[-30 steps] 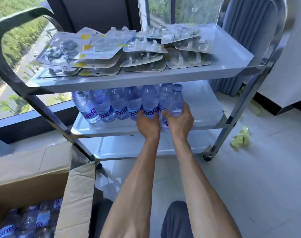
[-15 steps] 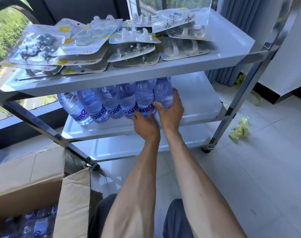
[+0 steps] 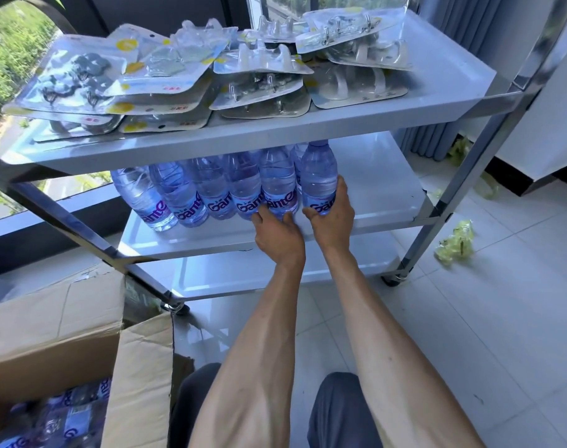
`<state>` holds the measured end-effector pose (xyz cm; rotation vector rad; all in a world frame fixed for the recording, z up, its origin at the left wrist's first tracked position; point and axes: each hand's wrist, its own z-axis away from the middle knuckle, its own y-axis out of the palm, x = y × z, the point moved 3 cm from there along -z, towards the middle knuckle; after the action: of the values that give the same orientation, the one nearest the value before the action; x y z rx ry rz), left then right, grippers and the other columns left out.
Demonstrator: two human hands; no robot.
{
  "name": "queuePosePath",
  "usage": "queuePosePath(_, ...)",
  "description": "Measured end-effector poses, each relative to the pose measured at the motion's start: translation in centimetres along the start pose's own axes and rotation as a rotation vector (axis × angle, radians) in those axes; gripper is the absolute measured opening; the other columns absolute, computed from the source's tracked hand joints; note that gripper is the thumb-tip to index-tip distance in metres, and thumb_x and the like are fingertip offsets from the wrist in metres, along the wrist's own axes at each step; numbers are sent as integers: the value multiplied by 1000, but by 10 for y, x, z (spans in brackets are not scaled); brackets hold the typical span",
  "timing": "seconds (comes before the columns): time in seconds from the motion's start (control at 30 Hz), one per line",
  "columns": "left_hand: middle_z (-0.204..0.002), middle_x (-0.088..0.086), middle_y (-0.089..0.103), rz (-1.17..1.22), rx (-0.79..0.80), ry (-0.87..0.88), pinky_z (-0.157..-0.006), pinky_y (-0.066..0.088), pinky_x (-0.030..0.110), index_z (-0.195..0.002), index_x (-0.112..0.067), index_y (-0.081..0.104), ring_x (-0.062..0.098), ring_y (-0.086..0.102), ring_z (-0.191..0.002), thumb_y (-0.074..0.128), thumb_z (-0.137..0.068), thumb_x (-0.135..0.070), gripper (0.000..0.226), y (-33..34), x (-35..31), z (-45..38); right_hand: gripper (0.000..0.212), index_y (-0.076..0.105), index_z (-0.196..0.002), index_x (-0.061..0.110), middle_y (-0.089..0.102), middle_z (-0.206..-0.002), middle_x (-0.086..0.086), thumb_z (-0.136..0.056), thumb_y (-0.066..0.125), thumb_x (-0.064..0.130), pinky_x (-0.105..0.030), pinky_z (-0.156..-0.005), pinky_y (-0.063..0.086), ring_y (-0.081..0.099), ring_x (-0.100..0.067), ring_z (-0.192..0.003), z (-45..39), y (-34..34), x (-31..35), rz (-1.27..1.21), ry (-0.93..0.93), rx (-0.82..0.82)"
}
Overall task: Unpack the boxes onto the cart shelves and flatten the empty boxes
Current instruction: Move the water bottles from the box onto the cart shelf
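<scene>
**Bottles being set on the middle shelf**

While the cardboard box (image 3: 65, 344) at lower left is only partly emptied, with wrapped bottles visible inside it, the unpacking step is judged to be in hand and the flattening not yet reached.

Head view: the right hand (image 3: 332, 218) is wrapped round the end bottle (image 3: 319, 179), thumb on the near side and fingers curled behind its label. That bottle is stood upright on the middle shelf (image 3: 382, 195), touching the row of bottles (image 3: 211, 189) that runs off to the left of the fingers. The left hand (image 3: 277, 236) is laid against the base of the neighbouring bottle (image 3: 277, 182), its fingers curled round the lower label; a firm grip or a mere steadying touch cannot be told apart. Above the fingers, blister packs (image 3: 185, 72) are piled on the top shelf (image 3: 437, 76); below the wrists, the bottom shelf (image 3: 243, 276) is seen.

Next, both bottles would need to be released without the row being knocked, and the hands brought back to the box for more.
</scene>
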<state>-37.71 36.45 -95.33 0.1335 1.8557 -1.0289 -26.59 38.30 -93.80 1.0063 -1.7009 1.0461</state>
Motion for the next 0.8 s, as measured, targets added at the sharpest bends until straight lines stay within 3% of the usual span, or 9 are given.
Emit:
queuePosePath(0.23,-124,11,56,-24,-12,22,-83,47,42,-120,-7,52,35,60,-106,68,-90,-24,38,2,1,1,72,47,-137,16,64,-126,0,-75,82,14,-28,-94,52,62,-16,-113,2,15,8,-85,29,-41)
queuePosePath(0.43,-120,12,59,-25,5,7,-86,47,41,-117,-8,56,35,60,-105,63,-90,-20,31,-1,-6,-1,77,42,-142,12,61,-132,-3,-77,82,18,-21,-96,48,60,-17,-118,-4,8,5,-55,-18,20)
queuePosePath(0.6,-126,11,57,-47,12,30,-86,48,41,-122,-9,54,34,60,-107,58,-93,-22,32,-1,-5,2,79,41,-144,13,61,-133,-3,-76,82,16,-26,-98,49,59,-19,-120,2,11,1,-37,-1,-15)
queuePosePath(0.8,-110,7,67,-96,14,-87,-81,50,38,-109,-14,65,31,65,-100,64,-90,-28,23,2,-14,-14,78,42,-143,16,61,-132,-1,-75,81,14,-41,-97,51,60,-18,-119,4,15,-6,-39,19,-21)
